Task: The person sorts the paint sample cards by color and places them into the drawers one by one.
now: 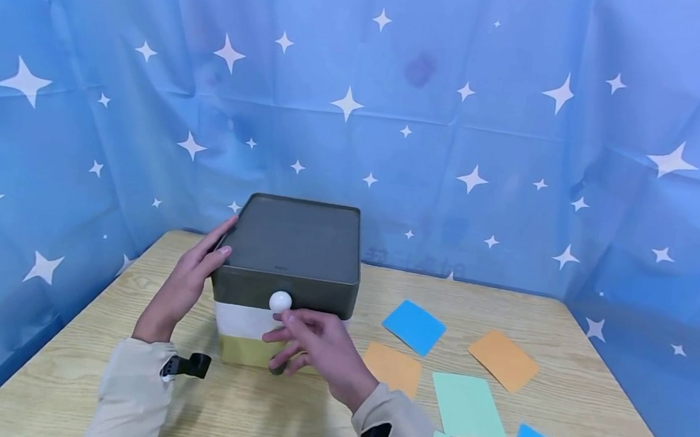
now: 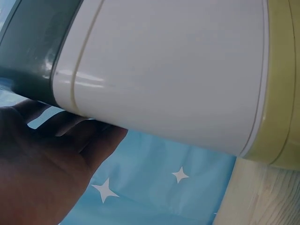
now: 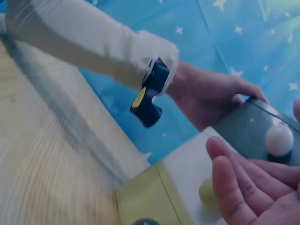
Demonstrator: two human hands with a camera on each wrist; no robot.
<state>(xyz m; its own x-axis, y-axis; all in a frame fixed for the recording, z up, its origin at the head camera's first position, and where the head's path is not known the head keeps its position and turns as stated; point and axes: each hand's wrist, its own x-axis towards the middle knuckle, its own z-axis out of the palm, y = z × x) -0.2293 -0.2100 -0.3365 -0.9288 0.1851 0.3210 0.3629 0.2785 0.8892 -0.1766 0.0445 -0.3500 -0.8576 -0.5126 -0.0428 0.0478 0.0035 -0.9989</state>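
A small three-tier drawer box (image 1: 299,238) stands on the table, dark green on top, white in the middle and yellow at the bottom. My left hand (image 1: 184,286) rests against its upper left side, fingers extended along the side and thumb at the top edge. In front of the box is my right hand (image 1: 329,352), fingers loosely extended and thumb close below the white round knob (image 1: 280,301) of the top drawer. The right wrist view shows a yellow knob (image 3: 207,193) on the white drawer, beside the fingertips. A dark knob (image 1: 276,369) sits on the bottom drawer.
On the wooden table (image 1: 252,422), to the right of the box, lie several paper cards, among them a blue card (image 1: 414,327), an orange card (image 1: 503,361) and a green card (image 1: 469,407). A blue star-patterned curtain (image 1: 409,146) hangs behind.
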